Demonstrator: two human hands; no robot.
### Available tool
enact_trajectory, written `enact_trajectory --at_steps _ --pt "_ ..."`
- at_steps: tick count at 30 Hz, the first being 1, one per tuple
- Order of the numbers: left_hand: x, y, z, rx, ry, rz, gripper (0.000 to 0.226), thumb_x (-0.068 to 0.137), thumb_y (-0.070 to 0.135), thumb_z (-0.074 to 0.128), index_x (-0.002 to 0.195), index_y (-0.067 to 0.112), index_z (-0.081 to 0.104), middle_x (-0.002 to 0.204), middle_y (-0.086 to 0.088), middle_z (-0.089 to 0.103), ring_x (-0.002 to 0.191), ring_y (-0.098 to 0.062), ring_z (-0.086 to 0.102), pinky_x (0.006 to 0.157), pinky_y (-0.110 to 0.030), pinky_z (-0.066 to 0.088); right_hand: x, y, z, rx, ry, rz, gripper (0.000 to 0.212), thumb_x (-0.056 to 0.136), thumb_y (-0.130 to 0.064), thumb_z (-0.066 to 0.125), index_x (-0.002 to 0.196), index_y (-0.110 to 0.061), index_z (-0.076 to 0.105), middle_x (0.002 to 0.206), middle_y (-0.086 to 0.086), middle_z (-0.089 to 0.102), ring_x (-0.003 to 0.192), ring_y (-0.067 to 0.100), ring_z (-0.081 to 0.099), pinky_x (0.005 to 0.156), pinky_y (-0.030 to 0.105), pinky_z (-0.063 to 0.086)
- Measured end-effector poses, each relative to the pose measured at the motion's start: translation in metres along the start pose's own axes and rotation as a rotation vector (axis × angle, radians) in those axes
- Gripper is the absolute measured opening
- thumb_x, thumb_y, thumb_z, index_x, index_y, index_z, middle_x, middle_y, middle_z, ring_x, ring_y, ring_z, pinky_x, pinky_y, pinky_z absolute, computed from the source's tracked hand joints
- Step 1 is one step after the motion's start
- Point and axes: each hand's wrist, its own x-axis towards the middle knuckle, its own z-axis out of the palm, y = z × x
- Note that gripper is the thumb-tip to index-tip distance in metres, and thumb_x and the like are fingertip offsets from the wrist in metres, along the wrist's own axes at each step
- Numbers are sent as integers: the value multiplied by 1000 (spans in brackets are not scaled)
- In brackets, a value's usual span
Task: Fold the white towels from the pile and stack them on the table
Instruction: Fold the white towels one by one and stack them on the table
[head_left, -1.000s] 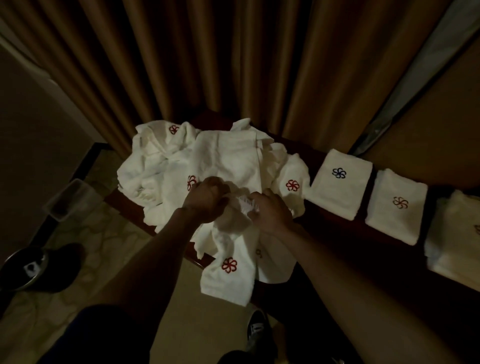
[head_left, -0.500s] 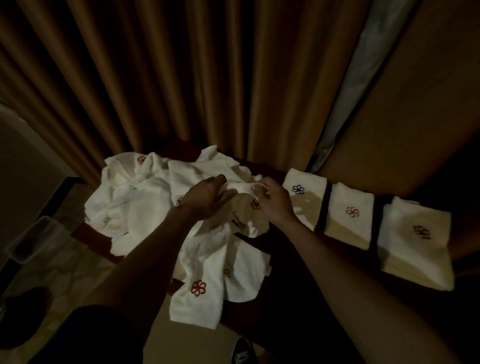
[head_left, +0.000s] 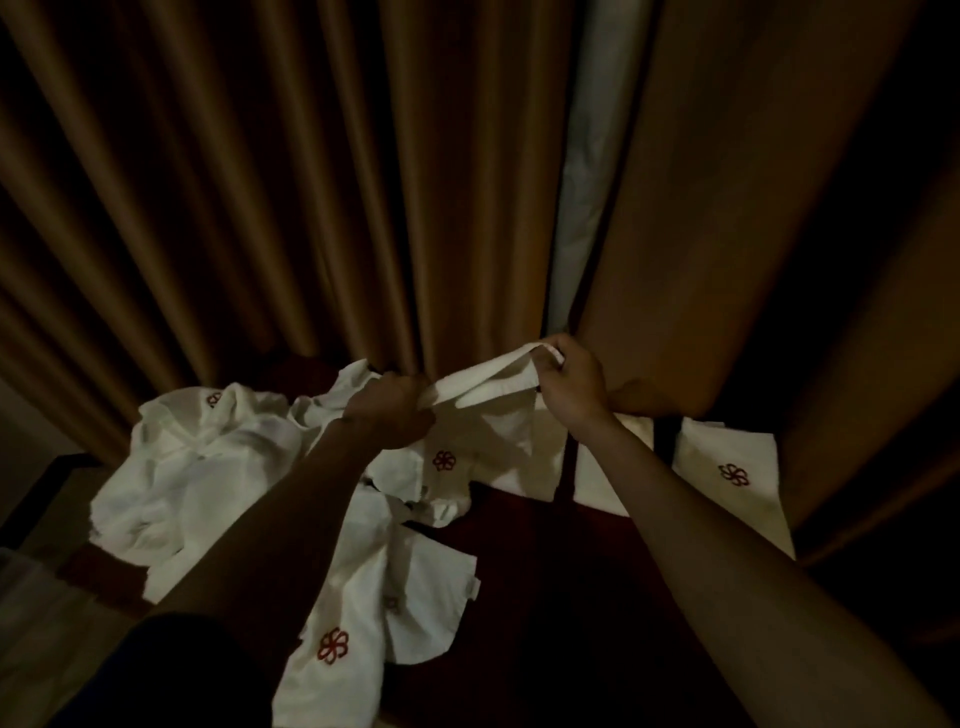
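Left hand (head_left: 388, 411) and right hand (head_left: 572, 385) hold a white towel (head_left: 488, 382) above the pile (head_left: 197, 467).

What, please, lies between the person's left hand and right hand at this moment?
In the head view, the bunched top edge of a white towel spans the gap from the left hand to the right hand. Both hands grip it, and the rest hangs below.

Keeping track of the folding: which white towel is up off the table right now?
The towel stretched between both hands: the left hand and right hand grip its top edge. The others lie crumpled in the pile or folded on the table.
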Motion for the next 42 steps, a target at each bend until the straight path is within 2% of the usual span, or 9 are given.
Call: enact_trajectory --at_steps 3,12,18,21,23,26,32,37,42 --pt "3 21 -7 46 82 -34 42 89 31 62 129 21 56 123 -12 62 110 -34 61 86 -40 50 -2 4 -19 -6 48 3 22 101 -19 54 84 -30 60 84 -9 62 79 5 58 68 20 45" --pt "9 53 -10 -38 270 -62 28 95 24 47 118 12 57 111 -14 64 93 -39 64 73 -44 55 1 16 -82 -85 178 116 19 102 -27 55 106 -14 67 99 4 67 95 20 62 79 31 50" --pt "14 67 11 -259 309 -91 33 97 15 50 128 10 57 114 -20 67 100 -41 64 80 -43 51 -11 36 -107 -190 174 157 17 101 -31 55 93 -20 66 84 -3 64 85 17 61 70 27 45" --pt "17 66 22 -110 145 60 33 94 13 50 127 16 53 121 -15 62 101 -39 63 83 -48 55 -13 45 -120 -212 204 196 22 101 -31 55 97 -14 68 94 4 67 95 23 63 81 33 50" --pt "18 65 26 40 3 168 38 92 15 56 129 21 52 126 -10 56 104 -37 61 84 -48 55 -17 47 -126 -267 238 228 32 102 -31 54 120 -8 67 119 12 67 115 30 60 95 33 47" --pt "20 63 33 74 -16 146 34 90 15 56 123 23 58 122 -10 60 103 -36 62 83 -45 55 -27 54 -131 -340 292 290 37 104 -27 51 132 -5 59 134 17 59 126 36 53 99 32 42" --pt "21 65 42 -185 -54 96 20 92 16 59 108 10 71 105 -12 71 97 -31 67 72 -26 45 -37 88 -133 -533 216 343 28 103 -28 50 121 -13 66 125 23 59 115 41 56 88 36 46" --pt "25 104 60 -503 -333 -22 26 101 26 53 113 6 64 97 -16 67 61 -23 67 42 -25 49 -52 98 -122 -496 145 400 26 99 -35 57 114 -20 72 123 12 67 112 31 61 92 34 49" --pt "18 155 83 -662 -429 -15 41 103 31 49 93 -6 66 81 -22 68 66 -31 66 61 -38 58 -79 97 -99 -20 16 525 23 101 -32 55 97 -14 69 98 11 71 90 27 69 65 27 53"
